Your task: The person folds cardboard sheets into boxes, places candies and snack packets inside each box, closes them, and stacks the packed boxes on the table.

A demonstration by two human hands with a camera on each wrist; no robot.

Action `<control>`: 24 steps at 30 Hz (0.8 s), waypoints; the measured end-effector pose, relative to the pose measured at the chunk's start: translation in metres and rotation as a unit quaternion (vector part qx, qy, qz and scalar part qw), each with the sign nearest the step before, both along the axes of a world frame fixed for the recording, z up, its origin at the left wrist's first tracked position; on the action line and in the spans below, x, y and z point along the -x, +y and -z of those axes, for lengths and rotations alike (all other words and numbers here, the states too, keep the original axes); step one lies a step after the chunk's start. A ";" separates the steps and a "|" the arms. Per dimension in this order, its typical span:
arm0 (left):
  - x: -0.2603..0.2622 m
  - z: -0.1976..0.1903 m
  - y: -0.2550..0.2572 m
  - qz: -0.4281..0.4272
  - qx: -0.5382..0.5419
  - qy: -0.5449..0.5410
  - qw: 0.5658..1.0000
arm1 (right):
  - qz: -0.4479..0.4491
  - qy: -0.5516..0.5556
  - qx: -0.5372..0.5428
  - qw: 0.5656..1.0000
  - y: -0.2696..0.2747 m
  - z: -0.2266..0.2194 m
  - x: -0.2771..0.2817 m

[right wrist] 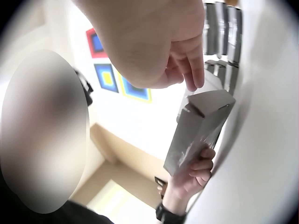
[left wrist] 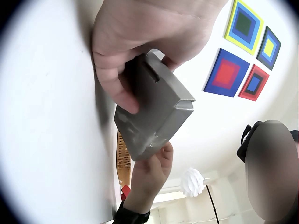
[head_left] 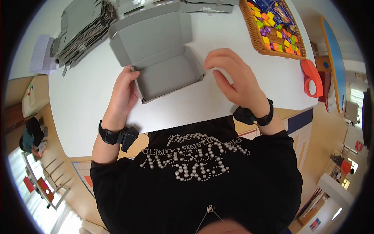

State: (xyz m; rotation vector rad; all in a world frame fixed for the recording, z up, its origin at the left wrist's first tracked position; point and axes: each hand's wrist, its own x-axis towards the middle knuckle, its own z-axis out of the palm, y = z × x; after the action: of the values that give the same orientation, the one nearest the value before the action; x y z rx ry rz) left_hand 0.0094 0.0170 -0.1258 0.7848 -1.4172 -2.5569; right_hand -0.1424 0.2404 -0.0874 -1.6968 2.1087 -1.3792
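An open grey cardboard box [head_left: 165, 76] lies on the white table in front of me, its lid [head_left: 156, 35] raised at the far side. Nothing lies inside it. My left hand [head_left: 124, 91] grips the box's left wall, thumb over the top edge and fingers on the outside. In the left wrist view those fingers lie along the grey outer side [left wrist: 154, 107], close to a slot. My right hand [head_left: 239, 80] hovers by the right corner with loosely bent fingers and holds nothing. The right wrist view shows its fingertips [right wrist: 198, 83] just above the box's corner.
A stack of flattened grey boxes [head_left: 83, 31] stands at the back left, and more grey boxes [head_left: 210, 7] lie along the far edge. At the back right sits a wicker basket [head_left: 255, 37] of colourful small pieces and dark blue packets. An orange-red tape dispenser [head_left: 309, 74] lies near the right edge.
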 end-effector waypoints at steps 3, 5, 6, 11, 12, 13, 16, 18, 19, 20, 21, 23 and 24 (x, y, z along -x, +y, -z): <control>0.001 -0.002 0.002 0.009 0.017 -0.024 1.000 | 0.016 0.095 -0.029 0.995 0.013 -0.025 0.009; 0.001 0.002 -0.001 0.021 0.001 -0.004 1.000 | 0.073 0.151 -0.034 0.985 0.026 -0.034 0.030; 0.000 0.003 -0.002 0.029 -0.013 0.015 0.999 | 0.108 0.163 -0.035 0.980 0.034 -0.036 0.047; -0.002 0.008 -0.002 0.027 0.004 0.029 0.999 | 0.285 0.139 -0.146 0.937 0.072 -0.019 0.134; -0.004 0.009 -0.003 0.041 0.007 0.038 0.998 | 0.292 0.153 -0.208 0.921 0.076 -0.014 0.146; -0.005 0.008 -0.002 0.039 0.009 0.039 0.998 | 0.298 0.168 -0.268 0.901 0.080 -0.008 0.157; -0.003 0.001 0.002 0.019 0.001 0.016 1.000 | 0.274 0.131 -0.320 0.897 0.076 0.007 0.170; -0.003 -0.002 0.003 0.045 0.001 0.023 0.999 | 0.254 0.139 -0.343 0.893 0.074 0.014 0.173; -0.003 -0.002 0.004 0.045 0.001 0.024 0.999 | 0.255 0.139 -0.343 0.893 0.073 0.018 0.175; -0.003 -0.002 0.005 0.047 0.008 0.031 0.998 | 0.278 0.158 -0.334 0.887 0.072 0.021 0.175; -0.004 -0.002 0.005 0.049 0.015 0.037 0.998 | 0.300 0.176 -0.326 0.879 0.071 0.023 0.177; -0.004 -0.001 0.004 0.058 0.016 0.040 0.997 | 0.292 0.162 -0.331 0.883 0.068 0.023 0.181; -0.004 -0.001 0.004 0.066 0.017 0.043 0.997 | 0.284 0.148 -0.336 0.886 0.067 0.023 0.182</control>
State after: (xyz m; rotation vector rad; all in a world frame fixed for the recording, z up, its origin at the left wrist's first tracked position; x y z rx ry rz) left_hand 0.0137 0.0211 -0.1251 0.5866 -1.5304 -2.6190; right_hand -0.3244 0.3078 -0.1102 -1.0892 2.9253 -0.3156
